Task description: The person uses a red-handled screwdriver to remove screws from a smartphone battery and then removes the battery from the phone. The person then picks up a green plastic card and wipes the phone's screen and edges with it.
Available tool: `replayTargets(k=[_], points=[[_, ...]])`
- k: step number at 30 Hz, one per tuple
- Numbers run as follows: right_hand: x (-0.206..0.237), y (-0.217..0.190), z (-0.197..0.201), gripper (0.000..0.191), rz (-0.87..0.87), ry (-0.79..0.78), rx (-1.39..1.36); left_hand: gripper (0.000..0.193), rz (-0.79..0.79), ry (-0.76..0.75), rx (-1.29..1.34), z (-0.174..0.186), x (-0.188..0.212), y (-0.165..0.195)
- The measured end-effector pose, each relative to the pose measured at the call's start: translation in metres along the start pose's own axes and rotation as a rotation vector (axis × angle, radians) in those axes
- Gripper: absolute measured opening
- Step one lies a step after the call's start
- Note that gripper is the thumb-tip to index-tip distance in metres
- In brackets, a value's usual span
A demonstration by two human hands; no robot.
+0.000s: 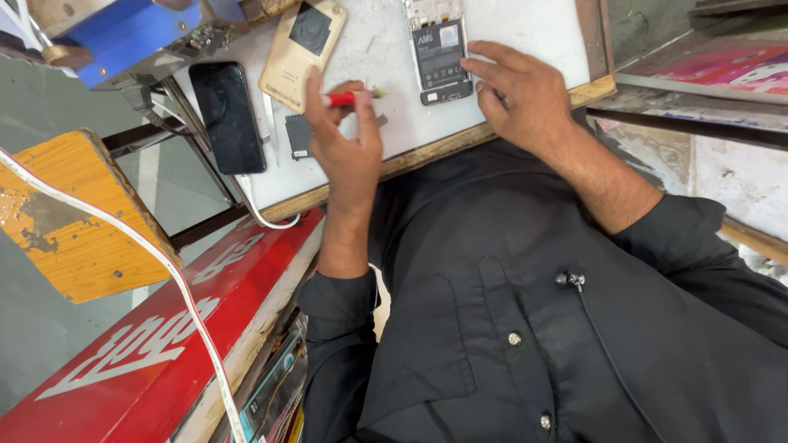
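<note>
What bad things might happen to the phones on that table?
The black phone lies right by the table edge, so a nudge from an arm might knock it off. The left hand holds a red-handled tool close to the opened phone; a slip might scratch its bare insides. The right hand only rests fingers beside that phone, so it may slide. The white cable hanging off the edge could snag.
</note>
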State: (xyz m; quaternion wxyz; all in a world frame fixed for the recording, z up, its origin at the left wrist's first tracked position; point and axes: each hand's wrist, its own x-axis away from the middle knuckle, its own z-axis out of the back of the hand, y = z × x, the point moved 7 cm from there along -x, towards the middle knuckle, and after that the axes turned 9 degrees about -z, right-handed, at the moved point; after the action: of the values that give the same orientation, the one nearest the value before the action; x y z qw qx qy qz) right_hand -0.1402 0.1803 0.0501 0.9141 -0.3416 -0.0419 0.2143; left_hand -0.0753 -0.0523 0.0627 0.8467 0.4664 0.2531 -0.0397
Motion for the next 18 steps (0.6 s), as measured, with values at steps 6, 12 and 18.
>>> replayTargets(k=[6,12,18], points=[[0.004,0.003,-0.001,0.03,0.028,0.014,-0.009,0.066,-0.001,0.058,-0.077,0.013,0.008,-0.018],[0.004,0.001,0.0,0.028,0.036,0.036,-0.008,0.066,-0.062,0.029,-0.135,0.002,-0.001,-0.019],[0.003,0.001,0.0,0.028,0.039,0.036,-0.003,0.065,-0.053,0.003,-0.156,0.003,-0.003,-0.019]])
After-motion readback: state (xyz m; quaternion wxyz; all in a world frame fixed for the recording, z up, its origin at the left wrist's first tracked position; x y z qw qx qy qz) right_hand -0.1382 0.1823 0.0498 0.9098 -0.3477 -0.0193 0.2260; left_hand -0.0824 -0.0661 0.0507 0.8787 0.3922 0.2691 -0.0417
